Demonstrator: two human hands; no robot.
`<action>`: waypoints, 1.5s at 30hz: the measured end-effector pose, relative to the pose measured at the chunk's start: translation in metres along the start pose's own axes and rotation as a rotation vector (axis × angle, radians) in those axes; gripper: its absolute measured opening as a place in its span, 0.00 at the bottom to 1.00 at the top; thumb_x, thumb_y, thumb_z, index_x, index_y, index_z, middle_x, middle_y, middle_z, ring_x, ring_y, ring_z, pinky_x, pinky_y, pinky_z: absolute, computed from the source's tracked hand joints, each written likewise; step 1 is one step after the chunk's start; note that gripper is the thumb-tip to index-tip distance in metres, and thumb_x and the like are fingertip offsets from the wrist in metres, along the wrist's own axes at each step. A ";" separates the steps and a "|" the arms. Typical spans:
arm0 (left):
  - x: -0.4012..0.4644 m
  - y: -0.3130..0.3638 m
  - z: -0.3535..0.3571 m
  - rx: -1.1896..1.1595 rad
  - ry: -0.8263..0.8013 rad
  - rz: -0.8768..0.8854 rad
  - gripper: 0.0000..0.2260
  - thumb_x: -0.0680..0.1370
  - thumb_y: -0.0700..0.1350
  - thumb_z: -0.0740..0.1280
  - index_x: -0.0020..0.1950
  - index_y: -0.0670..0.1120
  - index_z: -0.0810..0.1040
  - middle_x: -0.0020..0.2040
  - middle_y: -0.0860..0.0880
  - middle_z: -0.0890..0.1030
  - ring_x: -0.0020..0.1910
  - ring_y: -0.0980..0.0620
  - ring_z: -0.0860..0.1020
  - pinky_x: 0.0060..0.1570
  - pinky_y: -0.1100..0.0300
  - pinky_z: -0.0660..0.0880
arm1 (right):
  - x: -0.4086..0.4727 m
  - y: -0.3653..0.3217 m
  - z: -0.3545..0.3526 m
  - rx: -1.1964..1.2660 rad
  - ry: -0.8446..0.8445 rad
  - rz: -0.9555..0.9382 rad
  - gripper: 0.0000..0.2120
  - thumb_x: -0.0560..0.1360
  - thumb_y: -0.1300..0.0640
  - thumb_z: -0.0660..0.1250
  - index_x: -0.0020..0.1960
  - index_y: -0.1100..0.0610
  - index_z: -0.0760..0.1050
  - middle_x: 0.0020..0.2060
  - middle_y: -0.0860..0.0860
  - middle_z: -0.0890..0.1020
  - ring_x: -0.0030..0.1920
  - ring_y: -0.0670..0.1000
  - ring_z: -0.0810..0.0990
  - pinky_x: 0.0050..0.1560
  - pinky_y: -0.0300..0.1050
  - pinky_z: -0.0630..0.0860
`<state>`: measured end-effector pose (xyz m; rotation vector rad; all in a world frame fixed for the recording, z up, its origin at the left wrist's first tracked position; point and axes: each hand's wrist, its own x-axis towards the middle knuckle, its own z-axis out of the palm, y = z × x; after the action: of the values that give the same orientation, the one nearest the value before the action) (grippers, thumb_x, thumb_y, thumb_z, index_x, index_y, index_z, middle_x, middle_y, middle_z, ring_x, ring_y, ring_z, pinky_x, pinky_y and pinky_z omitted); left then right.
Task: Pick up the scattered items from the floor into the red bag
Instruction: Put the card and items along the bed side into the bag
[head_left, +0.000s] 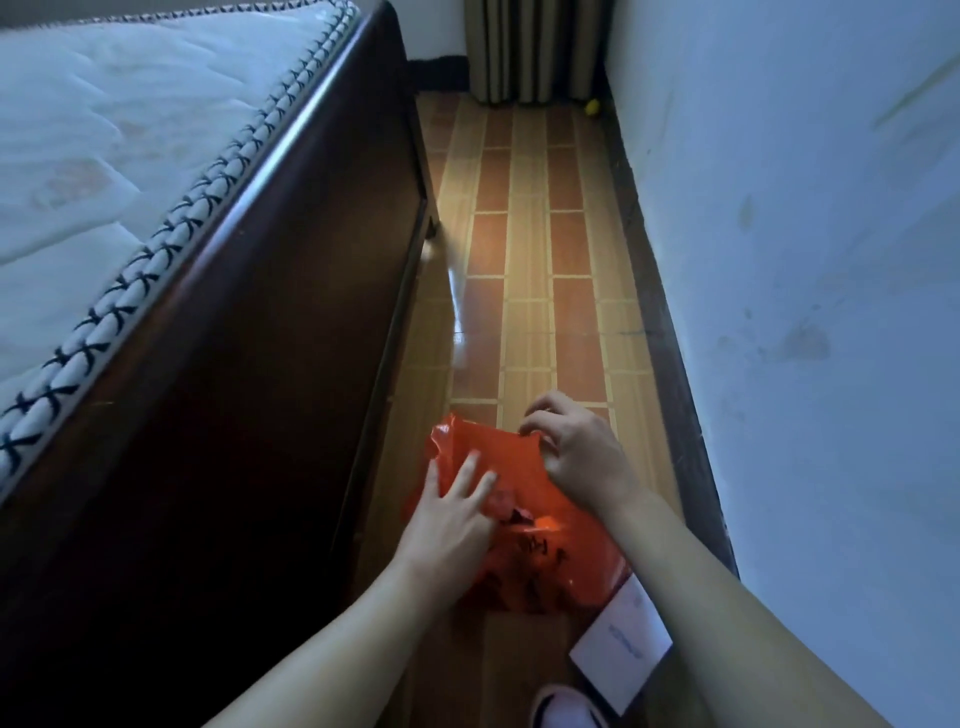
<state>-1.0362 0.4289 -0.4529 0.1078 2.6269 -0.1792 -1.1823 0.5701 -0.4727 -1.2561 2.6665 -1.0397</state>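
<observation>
- Down on the floor (524, 249), in the narrow strip between the bed and the wall, lies the red bag (524, 519), crumpled, with dark print on its lower part.
- The left hand (447, 525) rests flat on the bag's left side, fingers (467, 473) spread and pointing away from the person; it presses on the plastic without gripping it.
- The right hand (576, 447) is curled at the bag's far upper edge, thumb and fingertips pressed together on the plastic rim in a pinch.
- A white box (623, 644) with faint blue lettering lies on the floor just beside the bag's near right corner, its upper corner touching or slipping under the plastic; which one, I cannot tell.
- A white shoe (566, 709) with a dark band shows at the bottom edge, near the box.
- A small yellow object (592, 107) sits far down the strip, close to the wall and by the foot of the striped curtain (535, 49); it is too small to identify.
- The bed's dark wooden frame (249, 374) runs along the left, topped by a white quilted mattress (104, 156) with a cross-stitched border.
- The pale wall (805, 234) closes the right side, smudged with grey marks.
- Whether anything is inside the bag cannot be made out.
</observation>
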 end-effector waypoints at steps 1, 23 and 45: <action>0.001 -0.004 0.001 -0.012 -0.019 -0.027 0.24 0.85 0.52 0.61 0.81 0.51 0.66 0.86 0.44 0.50 0.84 0.38 0.38 0.77 0.28 0.42 | 0.000 -0.001 0.000 -0.013 0.046 -0.027 0.10 0.75 0.66 0.65 0.47 0.58 0.84 0.51 0.52 0.82 0.49 0.54 0.82 0.48 0.48 0.82; 0.040 -0.030 -0.023 -0.215 0.348 -0.207 0.10 0.82 0.47 0.65 0.63 0.53 0.80 0.63 0.51 0.81 0.67 0.46 0.76 0.72 0.38 0.66 | -0.084 -0.016 0.073 -0.299 -0.146 0.147 0.36 0.70 0.55 0.79 0.76 0.50 0.72 0.76 0.55 0.72 0.79 0.59 0.66 0.77 0.68 0.60; 0.077 -0.050 0.083 -0.147 0.035 -0.223 0.31 0.81 0.46 0.69 0.82 0.49 0.60 0.86 0.41 0.47 0.84 0.37 0.46 0.78 0.30 0.49 | -0.117 0.042 0.085 -0.531 -0.463 0.232 0.26 0.82 0.43 0.61 0.78 0.49 0.69 0.76 0.51 0.72 0.83 0.58 0.55 0.80 0.69 0.52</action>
<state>-1.0692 0.3704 -0.5574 -0.2351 2.6729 -0.0599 -1.1077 0.6224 -0.5923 -1.0292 2.6820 0.0100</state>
